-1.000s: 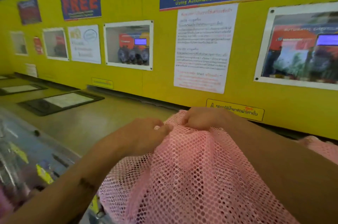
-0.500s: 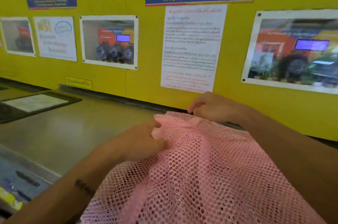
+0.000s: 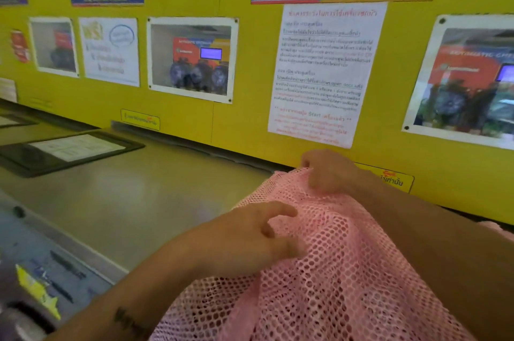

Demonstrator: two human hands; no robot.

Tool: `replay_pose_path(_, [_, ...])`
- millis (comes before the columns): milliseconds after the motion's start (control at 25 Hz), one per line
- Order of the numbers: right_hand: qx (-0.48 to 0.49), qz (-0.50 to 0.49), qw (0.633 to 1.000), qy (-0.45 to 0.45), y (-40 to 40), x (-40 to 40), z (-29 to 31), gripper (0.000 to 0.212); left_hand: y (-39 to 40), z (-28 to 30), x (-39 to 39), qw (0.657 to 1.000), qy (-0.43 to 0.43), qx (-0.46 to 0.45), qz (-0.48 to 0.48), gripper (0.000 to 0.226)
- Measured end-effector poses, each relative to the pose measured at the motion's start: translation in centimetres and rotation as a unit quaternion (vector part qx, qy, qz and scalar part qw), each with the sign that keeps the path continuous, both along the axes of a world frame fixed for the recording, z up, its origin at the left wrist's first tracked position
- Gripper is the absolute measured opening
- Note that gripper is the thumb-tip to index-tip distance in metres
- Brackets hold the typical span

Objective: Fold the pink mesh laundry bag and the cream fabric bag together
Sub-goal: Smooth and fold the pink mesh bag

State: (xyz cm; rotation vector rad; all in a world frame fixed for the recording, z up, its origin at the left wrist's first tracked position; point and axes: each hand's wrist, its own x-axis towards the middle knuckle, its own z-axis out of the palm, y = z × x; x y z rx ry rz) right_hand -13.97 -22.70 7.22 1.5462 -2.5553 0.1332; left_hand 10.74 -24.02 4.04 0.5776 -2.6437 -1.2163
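The pink mesh laundry bag (image 3: pixel 333 279) lies bunched on the grey machine top (image 3: pixel 133 196), reaching from the bottom edge up to the yellow wall. My right hand (image 3: pixel 328 171) pinches the bag's far top edge close to the wall. My left hand (image 3: pixel 258 237) hovers at the bag's left side with fingers spread, fingertips just touching the mesh, holding nothing. A small pink piece (image 3: pixel 498 229) shows past my right forearm at the right edge. The cream fabric bag is not in view.
A yellow wall (image 3: pixel 180 118) with posters and a paper notice (image 3: pixel 322 73) rises right behind the bag. A black-framed panel (image 3: pixel 69 150) lies on the machine top at left. A control strip with stickers (image 3: pixel 41 279) runs along the near left edge.
My left hand has let go of the mesh edge and opened its fingers, drawing back toward me. My right hand keeps the far edge near the wall. The view has shifted slightly.
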Motion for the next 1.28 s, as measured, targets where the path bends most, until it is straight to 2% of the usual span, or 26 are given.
replay_pose_path(120, [-0.046, -0.069, 0.994, 0.077, -0.5, -1.6, 0.4, 0.026, 0.2, 0.1, -0.7, 0.999, 0.045, -0.024, 0.02, 0.04])
replay_pose_path(200, [-0.055, -0.093, 0.992, 0.069, -0.6, -2.2, 0.1, 0.023, -0.8, 0.5, -1.0, 0.994, 0.072, -0.034, 0.071, 0.04])
replay_pose_path(280, [-0.057, -0.057, 0.996, 0.033, -0.7, -1.9, -0.2, 0.031, -2.4, 0.8, -0.8, 0.988, 0.079, -0.049, 0.12, 0.039])
replay_pose_path(360, [-0.006, 0.0, 1.0, -0.015, -0.6, -1.7, -0.7, 0.033, -3.3, 0.6, -0.2, 0.989, 0.047, -0.045, 0.135, 0.041])
replay_pose_path(400, [0.056, 0.02, 0.997, -0.038, -0.4, -1.7, -0.9, 0.028, -3.3, 0.4, 0.2, 0.989, 0.015, -0.053, 0.134, 0.047])
replay_pose_path(480, [0.166, 0.032, 0.984, -0.064, 0.5, -2.0, -1.4, 0.032, -2.8, -0.2, 1.1, 0.986, -0.05, -0.092, 0.128, 0.061])
replay_pose_path(560, [0.189, 0.021, 0.979, -0.071, 1.6, -2.1, -1.4, 0.035, -1.9, -0.3, 2.1, 0.984, -0.08, -0.112, 0.118, 0.068])
replay_pose_path(640, [0.179, 0.029, 0.982, -0.043, 2.0, -1.5, -0.8, 0.036, -1.3, 0.1, 3.1, 0.984, -0.09, -0.103, 0.111, 0.07])
replay_pose_path(720, [0.111, 0.062, 0.991, -0.03, 2.0, 0.2, 0.3, 0.037, -0.9, -0.1, 4.2, 0.988, -0.084, -0.083, 0.099, 0.068])
replay_pose_path(800, [0.016, 0.123, 0.989, -0.077, 2.4, 2.9, 1.8, 0.036, -0.3, -0.6, 5.1, 0.992, -0.04, -0.07, 0.097, 0.061])
replay_pose_path(840, [0.004, 0.168, 0.98, -0.105, 2.8, 4.2, 2.3, 0.035, 0.0, -0.8, 5.6, 0.991, -0.012, -0.07, 0.11, 0.054])
replay_pose_path(880, [0.029, 0.21, 0.969, -0.124, 3.4, 5.3, 2.8, 0.036, 0.4, -0.9, 6.0, 0.989, 0.013, -0.07, 0.129, 0.048])
replay_pose_path(960, [0.152, 0.223, 0.956, -0.111, 4.3, 7.0, 2.9, 0.043, 1.7, -0.9, 6.9, 0.986, 0.023, -0.056, 0.158, 0.046])
replay_pose_path(1040, [0.215, 0.212, 0.952, -0.055, 4.7, 7.7, 1.9, 0.046, 3.1, -1.1, 7.4, 0.985, -0.046, -0.08, 0.147, 0.057])
replay_pose_path(1120, [0.183, 0.228, 0.956, -0.031, 4.5, 7.9, 0.9, 0.032, 4.2, -1.6, 7.5, 0.977, -0.067, -0.129, 0.152, 0.065])
replay_pose_path(1200, [0.14, 0.256, 0.956, -0.018, 4.4, 8.4, 0.4, 0.013, 4.5, -1.6, 7.7, 0.975, -0.023, -0.134, 0.173, 0.059])
replay_pose_path(1280, [0.084, 0.269, 0.959, -0.019, 4.6, 8.9, 1.0, 0.016, 4.3, -1.0, 8.5, 0.973, 0.022, -0.116, 0.2, 0.053])
